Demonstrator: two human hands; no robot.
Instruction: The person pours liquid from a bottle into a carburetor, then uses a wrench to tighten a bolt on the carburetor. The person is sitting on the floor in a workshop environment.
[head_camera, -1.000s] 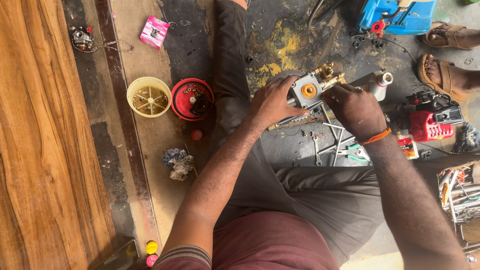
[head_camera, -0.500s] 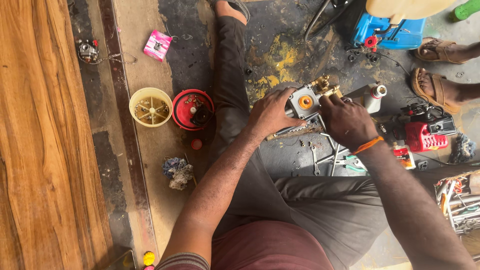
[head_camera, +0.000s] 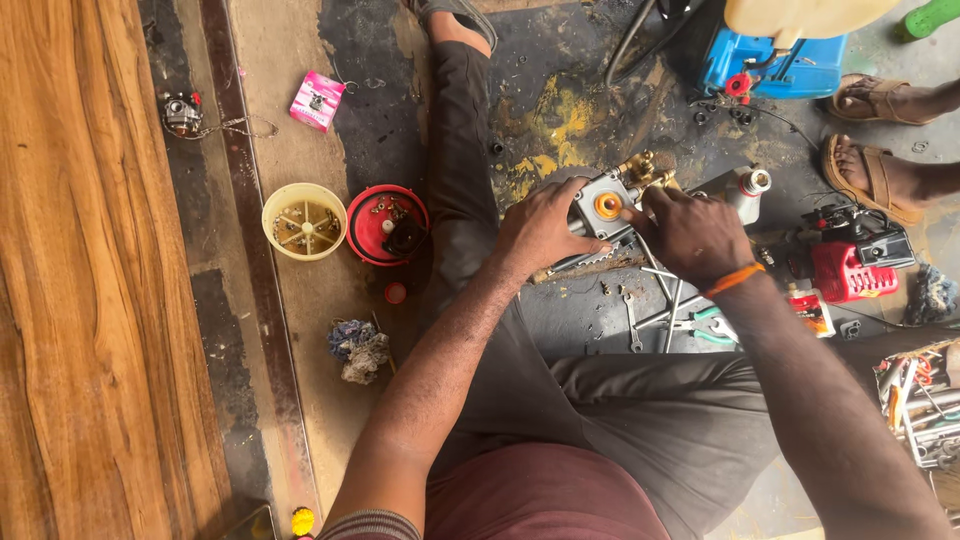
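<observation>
A grey metal pump body (head_camera: 603, 207) with an orange round cap and brass fittings (head_camera: 645, 168) rests on the dark floor in front of me. My left hand (head_camera: 535, 232) clasps its left side. My right hand (head_camera: 690, 235), with an orange band on the wrist, presses on its right side, fingers reaching toward the orange cap. A long file (head_camera: 588, 264) lies just under the pump. Below my hands lie loose spanners (head_camera: 632, 322) and green-handled pliers (head_camera: 712, 328).
A yellow bowl (head_camera: 304, 222) and a red round cover (head_camera: 388, 224) sit left of my outstretched leg, with a rag (head_camera: 358, 350) below them. A blue machine (head_camera: 770, 60), a red engine part (head_camera: 848, 268) and another person's sandalled feet (head_camera: 880, 100) lie at right. A pink packet (head_camera: 317, 101) is at top.
The view has shifted, so everything sits a little lower in frame. Both hands stay on the pump body; the right hand has moved slightly over its right side.
</observation>
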